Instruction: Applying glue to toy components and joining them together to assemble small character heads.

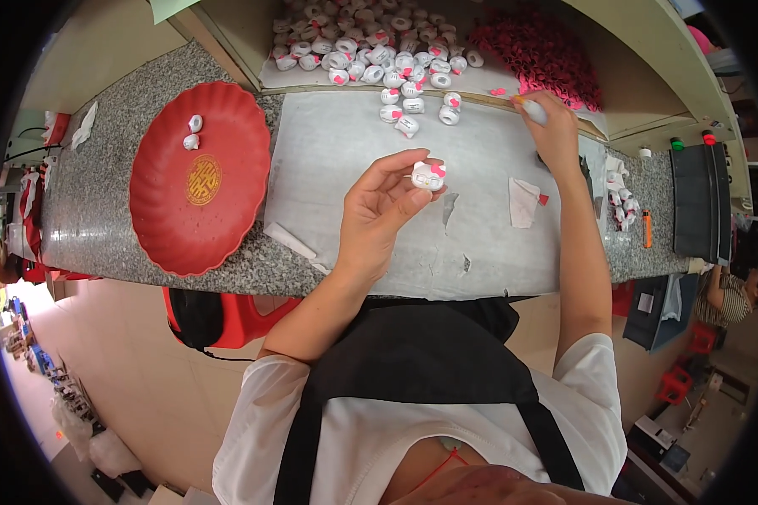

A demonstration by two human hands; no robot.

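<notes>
My left hand [372,202] is closed on a small white cat-head figure [427,178] with a pink bow, pinched between thumb and fingers above the pale work sheet [320,143]. Farther off to the right, my right hand [556,135] grips a small white squeeze bottle [534,110] with an orange tip. That tip lies close to a few loose pink pieces [499,92] at the shelf's front edge. Behind them spreads a heap of small pink pieces [556,55]. Several white cat heads [407,126] rest on the sheet, just in front of a larger pile [370,55].
At left, a red scalloped tray [156,189] carries two white heads [192,142]. A crumpled white cloth [524,202] lies on the sheet's right side. Past my right arm are more white pieces [623,202] and an orange lighter [647,229]. The shelf's wooden side [657,105] stands at right.
</notes>
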